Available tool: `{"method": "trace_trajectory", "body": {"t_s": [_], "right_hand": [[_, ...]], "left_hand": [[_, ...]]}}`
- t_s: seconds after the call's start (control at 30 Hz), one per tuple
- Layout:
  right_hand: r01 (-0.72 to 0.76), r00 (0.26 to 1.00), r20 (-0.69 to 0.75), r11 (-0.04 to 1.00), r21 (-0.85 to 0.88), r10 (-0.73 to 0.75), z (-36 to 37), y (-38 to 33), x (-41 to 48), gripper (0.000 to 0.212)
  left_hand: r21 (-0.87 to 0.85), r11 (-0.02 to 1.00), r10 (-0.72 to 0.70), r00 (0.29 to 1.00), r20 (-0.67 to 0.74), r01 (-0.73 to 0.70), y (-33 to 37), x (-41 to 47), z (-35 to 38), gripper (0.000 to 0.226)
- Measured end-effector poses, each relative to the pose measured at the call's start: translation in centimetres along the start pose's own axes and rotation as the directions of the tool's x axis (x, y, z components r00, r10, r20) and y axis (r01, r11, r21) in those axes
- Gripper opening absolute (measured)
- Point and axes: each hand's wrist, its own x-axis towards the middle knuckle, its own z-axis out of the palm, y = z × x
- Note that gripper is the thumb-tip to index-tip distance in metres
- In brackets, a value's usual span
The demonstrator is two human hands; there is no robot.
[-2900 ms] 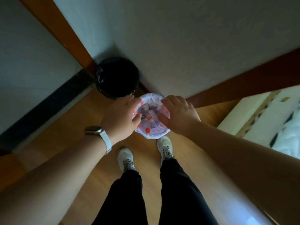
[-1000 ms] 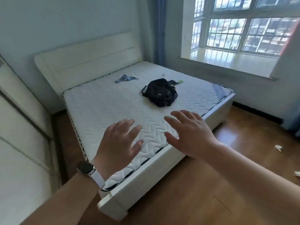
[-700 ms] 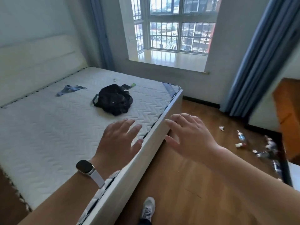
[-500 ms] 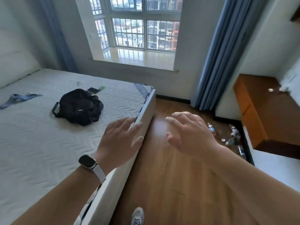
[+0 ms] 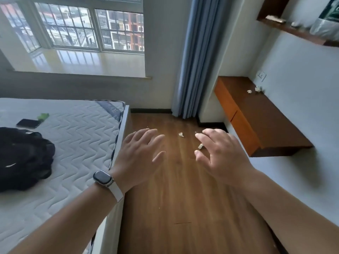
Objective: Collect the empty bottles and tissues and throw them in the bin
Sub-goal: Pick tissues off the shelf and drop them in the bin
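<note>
Both hands are held out in front of me, palms down, fingers spread and holding nothing. My left hand (image 5: 140,156), with a watch on its wrist, hovers beside the bed's corner. My right hand (image 5: 220,154) hovers over the wooden floor. Small crumpled tissues lie on the floor ahead: one tissue (image 5: 181,134) between my hands and another tissue (image 5: 200,146) just past my right fingertips. More tissue scraps (image 5: 249,91) sit on the wall-mounted brown desk (image 5: 264,114). No bottles and no bin are in view; my right hand hides the floor under the desk.
A bed with a white quilted mattress (image 5: 77,136) fills the left; on it lie a black backpack (image 5: 22,156), a phone (image 5: 27,123) and a green scrap (image 5: 43,116). Blue curtain (image 5: 192,57) hangs ahead beside the window. A wall shelf (image 5: 293,32) is at the upper right.
I have left the bin corner and turned right past the bed toward the desk and curtain. The bottles seen on the floor by the desk are now behind my right hand. Both hands stay empty.
</note>
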Motion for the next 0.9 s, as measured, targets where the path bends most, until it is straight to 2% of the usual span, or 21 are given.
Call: {"method": "trace_trajectory", "body": {"t_s": [0.3,0.43,0.63,0.77,0.9], "right_hand": [[-0.147,0.989,0.007,0.989,0.016,0.147,2.4,9.5,3.8,0.062],[-0.164,0.986,0.026,0.986,0.024,0.164,4.4,15.8,6.8,0.054],[-0.200,0.979,-0.011,0.975,0.096,0.202,4.5,26.9,10.9,0.052],[-0.218,0.976,-0.016,0.973,0.073,0.219,4.0,33.9,12.7,0.053],[-0.242,0.970,-0.020,0.968,0.065,0.244,4.1,38.7,13.9,0.053]], "left_hand": [[-0.026,0.992,0.123,0.990,0.074,-0.121,2.4,11.3,5.3,0.045],[0.006,0.992,0.124,0.986,0.110,-0.126,4.9,17.3,8.1,0.047],[0.018,0.986,0.164,0.980,0.113,-0.167,10.1,28.0,11.3,0.049],[0.007,0.980,0.197,0.979,0.049,-0.198,13.6,34.3,13.3,0.049],[-0.012,0.974,0.227,0.972,0.067,-0.227,16.0,38.5,15.3,0.049]]}}
